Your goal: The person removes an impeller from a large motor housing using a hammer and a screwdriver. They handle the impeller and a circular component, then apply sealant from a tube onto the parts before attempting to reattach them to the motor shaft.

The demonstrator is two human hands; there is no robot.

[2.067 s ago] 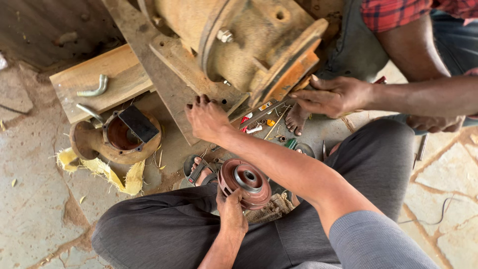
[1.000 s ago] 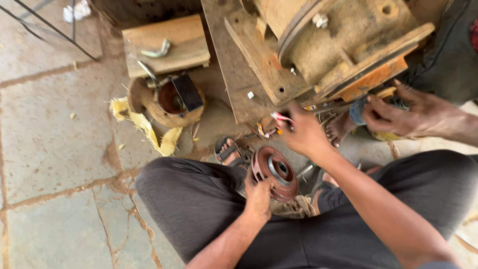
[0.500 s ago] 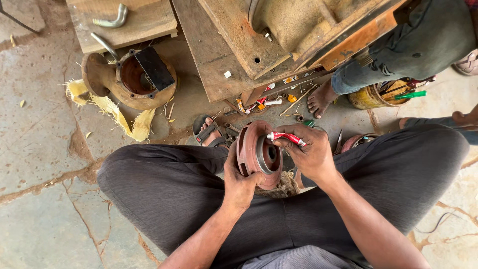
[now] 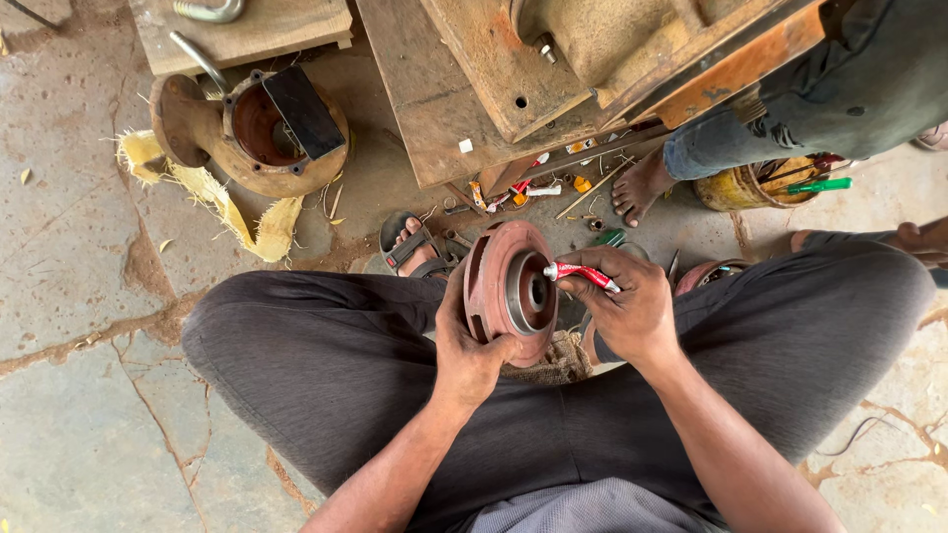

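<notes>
Two bare hands at work over the sitter's lap, between the spread knees in dark trousers (image 4: 326, 365). Left hand (image 4: 472, 341) curled round the lower rim of a rusty red round metal disc (image 4: 509, 289), thumb on its face, fingers behind it; disc held on edge, tilted, its hollow centre hub facing right. Right hand (image 4: 627, 301) pinched shut on a small red and white tube (image 4: 581, 274), the tube's white tip touching or just at the hub opening, can't tell which. Frayed cloth (image 4: 558, 360) lies under the disc on the lap. Stone floor (image 4: 69, 247) carries the rest: a sandalled foot (image 4: 410, 245) just left of the disc, a rusty pump casing (image 4: 247, 128) with yellow rag (image 4: 242, 212) toward the top left, big rusted machine (image 4: 592, 49) on a wooden board at the top edge. Another person's bare foot (image 4: 640, 188) near small scattered tools, and a yellow tin (image 4: 736, 188) with a green screwdriver (image 4: 820, 185) at the right.
</notes>
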